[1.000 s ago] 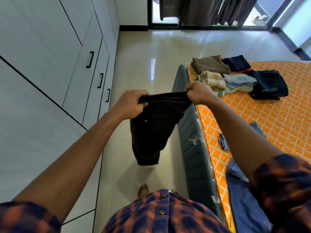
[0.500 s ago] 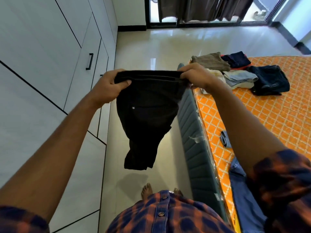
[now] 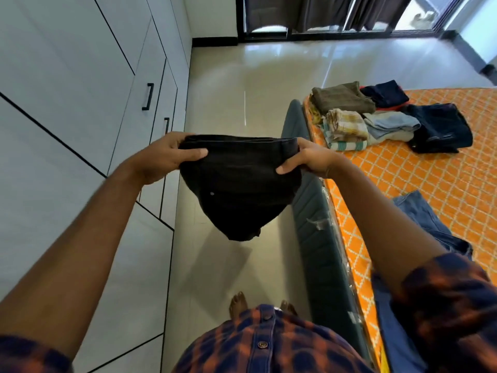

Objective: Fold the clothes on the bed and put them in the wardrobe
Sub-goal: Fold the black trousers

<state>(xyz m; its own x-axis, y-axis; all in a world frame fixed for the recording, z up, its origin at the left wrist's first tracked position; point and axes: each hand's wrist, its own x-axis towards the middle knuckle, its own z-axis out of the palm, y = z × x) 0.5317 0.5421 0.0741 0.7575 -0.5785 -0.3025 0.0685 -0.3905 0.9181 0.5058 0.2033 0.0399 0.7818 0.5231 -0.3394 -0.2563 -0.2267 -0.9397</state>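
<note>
Since half a second ago both hands have dropped a little, and the black garment hangs shorter, gathered to a blunt point instead of trailing a long leg.

The wardrobe on the left has all its doors closed, black handles showing; nothing inside it can be seen. The bed on the right carries the rest of the clothes. At its far corner lie a brown piece, a checked cloth, a pale blue piece, a navy piece and dark jeans, close together and partly overlapping. Blue jeans lie spread nearer the person.

The garment is in the air over the floor, between wardrobe and bed, in front of the person's chest. Its top edge runs level from left to right between the hands, and this is its longest line. The cloth below sags and narrows towards the floor.

The left hand grips the left end of the top edge, fingers curled behind and thumb laid across the front. The right hand pinches the right end the same way.
</note>
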